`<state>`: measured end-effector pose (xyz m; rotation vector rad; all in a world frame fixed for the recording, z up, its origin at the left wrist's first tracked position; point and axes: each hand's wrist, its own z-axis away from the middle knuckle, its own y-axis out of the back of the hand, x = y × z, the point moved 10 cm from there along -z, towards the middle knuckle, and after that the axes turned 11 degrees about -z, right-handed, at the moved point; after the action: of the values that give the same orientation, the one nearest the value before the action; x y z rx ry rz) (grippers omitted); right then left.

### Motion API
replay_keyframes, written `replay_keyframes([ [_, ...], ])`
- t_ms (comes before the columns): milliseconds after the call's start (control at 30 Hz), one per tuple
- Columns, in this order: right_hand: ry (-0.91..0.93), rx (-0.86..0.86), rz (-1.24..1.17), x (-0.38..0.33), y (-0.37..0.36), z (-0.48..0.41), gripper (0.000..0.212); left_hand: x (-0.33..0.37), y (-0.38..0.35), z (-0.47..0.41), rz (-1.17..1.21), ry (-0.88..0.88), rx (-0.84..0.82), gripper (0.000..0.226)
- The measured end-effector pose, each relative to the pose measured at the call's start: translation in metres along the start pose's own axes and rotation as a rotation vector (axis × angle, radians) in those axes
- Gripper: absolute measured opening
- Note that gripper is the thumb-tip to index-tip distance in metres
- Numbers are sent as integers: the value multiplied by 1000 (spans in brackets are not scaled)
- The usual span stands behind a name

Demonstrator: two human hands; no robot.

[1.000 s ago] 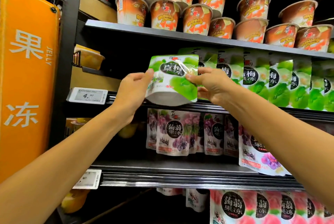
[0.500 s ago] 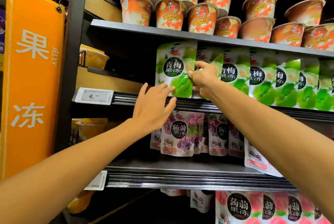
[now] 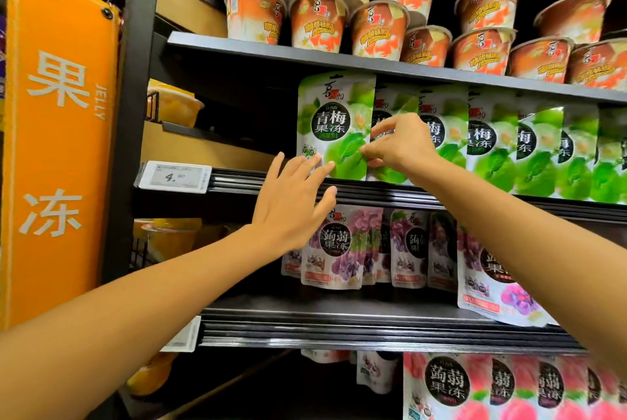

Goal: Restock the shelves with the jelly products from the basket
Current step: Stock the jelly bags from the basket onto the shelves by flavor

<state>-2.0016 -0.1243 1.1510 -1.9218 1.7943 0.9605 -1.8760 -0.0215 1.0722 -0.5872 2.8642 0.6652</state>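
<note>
The green jelly pouch (image 3: 334, 128) stands upright at the left end of its row on the middle shelf (image 3: 373, 190). Right hand (image 3: 402, 145) pinches its right edge, left hand (image 3: 291, 202) is spread flat at its base. I'd nudge it square and flush with its neighbours.

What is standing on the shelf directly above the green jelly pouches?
Orange jelly cups stand on the upper shelf, some stacked in a second layer. What lies further back behind them is dark and cannot be seen.
</note>
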Motion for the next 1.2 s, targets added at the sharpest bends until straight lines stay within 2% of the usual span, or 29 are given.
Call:
replay_keyframes([
  [133,29,28,23,-2,5,1,26,0,2,0,24,-6,-8,49],
  [433,256,125,256,-19,20,17,25,-2,11,10,222,26,-15,45],
  [600,339,184,368,-22,23,50,18,-4,28,30,363,65,110,34],
  [733,373,209,381,-15,23,90,15,-5,36,54,366,94,194,25],
  [867,305,183,352,13,19,135,16,-1,33,90,490,148,172,21],
  [967,255,103,286,45,12,176,13,7,26,133,584,199,131,21],
  [1200,41,-75,-36,148,-4,302,9,36,-10,269,758,337,-93,19],
])
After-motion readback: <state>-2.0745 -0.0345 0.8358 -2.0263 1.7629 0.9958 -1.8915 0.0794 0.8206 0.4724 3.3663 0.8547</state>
